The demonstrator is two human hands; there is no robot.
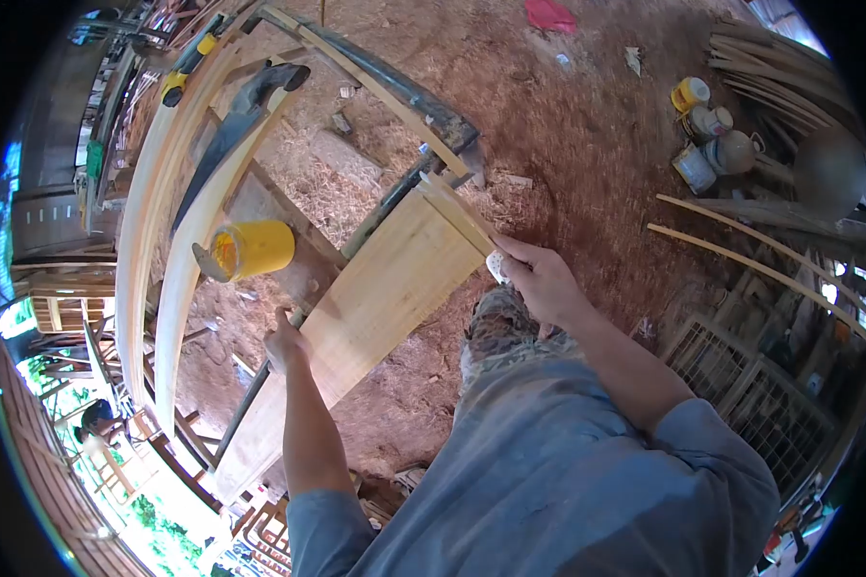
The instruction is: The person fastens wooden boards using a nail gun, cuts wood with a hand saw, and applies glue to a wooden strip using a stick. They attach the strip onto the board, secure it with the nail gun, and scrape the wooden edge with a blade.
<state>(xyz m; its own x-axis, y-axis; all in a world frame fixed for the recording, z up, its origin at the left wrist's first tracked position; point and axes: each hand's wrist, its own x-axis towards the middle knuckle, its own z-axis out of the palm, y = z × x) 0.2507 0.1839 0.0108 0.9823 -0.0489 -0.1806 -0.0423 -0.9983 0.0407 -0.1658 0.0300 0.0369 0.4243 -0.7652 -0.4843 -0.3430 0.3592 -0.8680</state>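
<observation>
A wide, pale wooden board [385,279] slants across a dark rail in front of my body. My left hand [287,341] is closed over the board's left edge, beside the rail. At the far end of the board, my right hand [546,284] is closed, its thumb near the end of a narrow wooden strip [457,219] lying along that end. A small white thing [496,266] shows under the right fingers; its kind I cannot make out. To the left, a yellow can [263,247] with an orange inside rests near a wooden crosspiece.
Long curved timbers [185,279] stand on the left, with a dark blue-grey object [223,159] lying over one. A yellow-and-black tool [191,69] lies farther up. Paint containers [710,120] and a wire-mesh frame [751,385] are at right. Another person [98,420] is at lower left.
</observation>
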